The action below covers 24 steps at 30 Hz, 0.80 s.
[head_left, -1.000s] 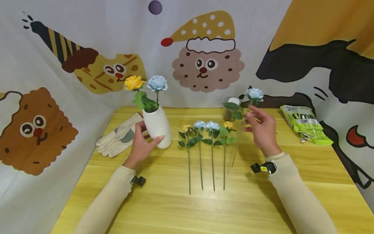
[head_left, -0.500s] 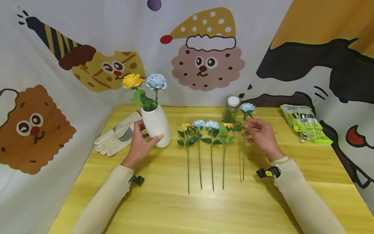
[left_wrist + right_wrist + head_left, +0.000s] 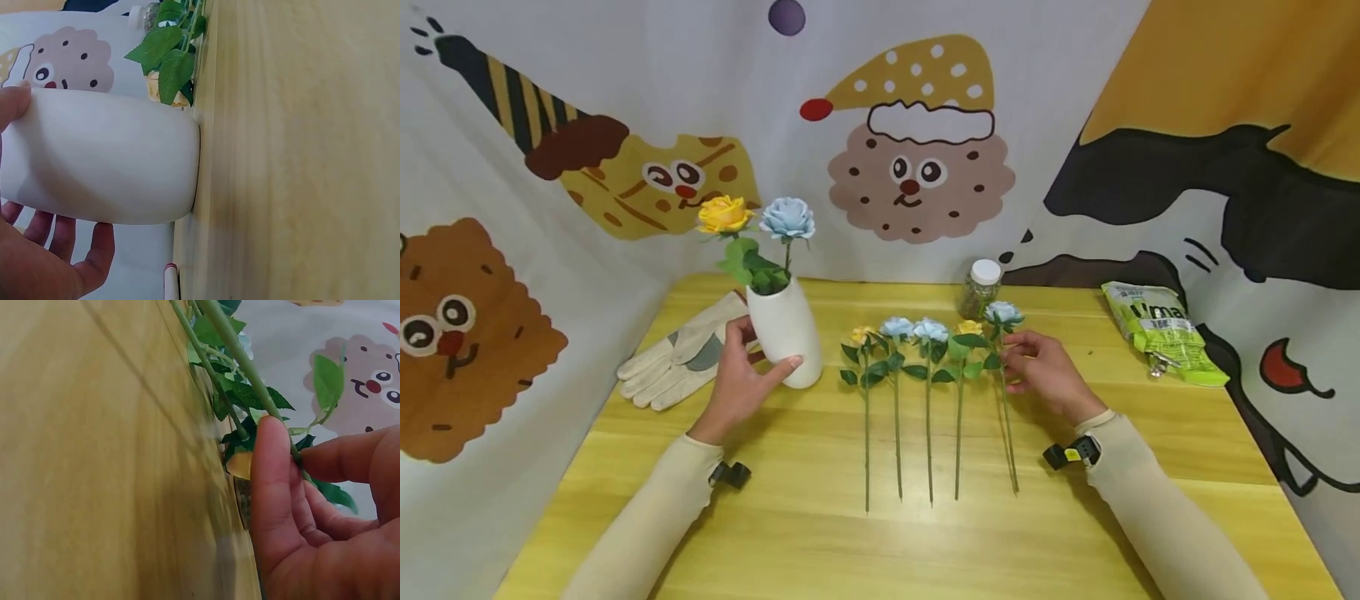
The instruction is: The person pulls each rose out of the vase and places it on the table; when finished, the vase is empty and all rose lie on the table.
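My left hand [image 3: 739, 379] grips a white vase [image 3: 786, 333] around its side, thumb in front and fingers behind; in the left wrist view the vase base meets the tabletop. Out of the vase rise a yellow rose [image 3: 726, 215] and a light blue rose [image 3: 787, 218] with green leaves. With thumb and fingertips my right hand [image 3: 1045, 371] pinches the stem of another blue rose [image 3: 1003, 313], low over the table at the right end of a row. Left of it lie several roses side by side, among them a yellow rose [image 3: 969, 327] and a blue rose [image 3: 930, 330].
A pair of pale work gloves [image 3: 677, 358] lies left of the vase. Behind the row stands a small jar with a white lid [image 3: 985, 272]. A green snack bag [image 3: 1172, 333] with a metal clip lies at the back right. A printed cloth hangs behind the table.
My right hand has lowered its blue rose toward the table and moved it left, beside the row, its stem swinging to point toward me. My left hand still holds the vase.
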Available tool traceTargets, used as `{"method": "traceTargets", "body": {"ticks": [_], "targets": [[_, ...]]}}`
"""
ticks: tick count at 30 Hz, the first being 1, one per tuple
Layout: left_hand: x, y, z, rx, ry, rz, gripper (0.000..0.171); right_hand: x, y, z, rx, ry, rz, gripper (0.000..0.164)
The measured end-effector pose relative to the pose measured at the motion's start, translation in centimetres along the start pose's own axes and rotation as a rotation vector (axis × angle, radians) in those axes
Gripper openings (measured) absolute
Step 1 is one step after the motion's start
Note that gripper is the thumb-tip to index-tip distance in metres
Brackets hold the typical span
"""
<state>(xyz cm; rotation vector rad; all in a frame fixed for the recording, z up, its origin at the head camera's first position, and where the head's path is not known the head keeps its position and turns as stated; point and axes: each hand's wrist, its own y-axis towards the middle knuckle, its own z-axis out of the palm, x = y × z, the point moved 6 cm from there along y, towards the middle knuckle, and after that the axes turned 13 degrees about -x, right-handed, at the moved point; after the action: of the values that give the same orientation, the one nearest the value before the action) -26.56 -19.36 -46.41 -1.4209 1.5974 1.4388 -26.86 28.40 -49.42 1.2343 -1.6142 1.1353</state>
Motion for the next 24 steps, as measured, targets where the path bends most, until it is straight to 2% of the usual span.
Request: {"method": "traceTargets", "body": {"ticks": [9, 14, 20, 24], "targets": [[-0.3, 0.3, -0.2, 0.02, -0.009, -0.004, 0.082, -0.5, 0.3, 0.3, 0.04, -0.007, 0.032, 0.05], [-0.2, 0.2, 0.4, 0.028, -0.016, -0.002, 0.083, -1.0, 0.0, 0.0, 0.072, -0.036, 0.083, 0.051], [0.5, 0.0, 0.0, 0.011, -0.008, -0.014, 0.083, -1.3, -0.1, 0.3, 0.101, -0.057, 0.103, 0.051], [0.2, 0.2, -0.1, 0.017, -0.006, -0.001, 0.085, -1.5, 0.0, 0.4, 0.106, -0.072, 0.101, 0.048]]}}
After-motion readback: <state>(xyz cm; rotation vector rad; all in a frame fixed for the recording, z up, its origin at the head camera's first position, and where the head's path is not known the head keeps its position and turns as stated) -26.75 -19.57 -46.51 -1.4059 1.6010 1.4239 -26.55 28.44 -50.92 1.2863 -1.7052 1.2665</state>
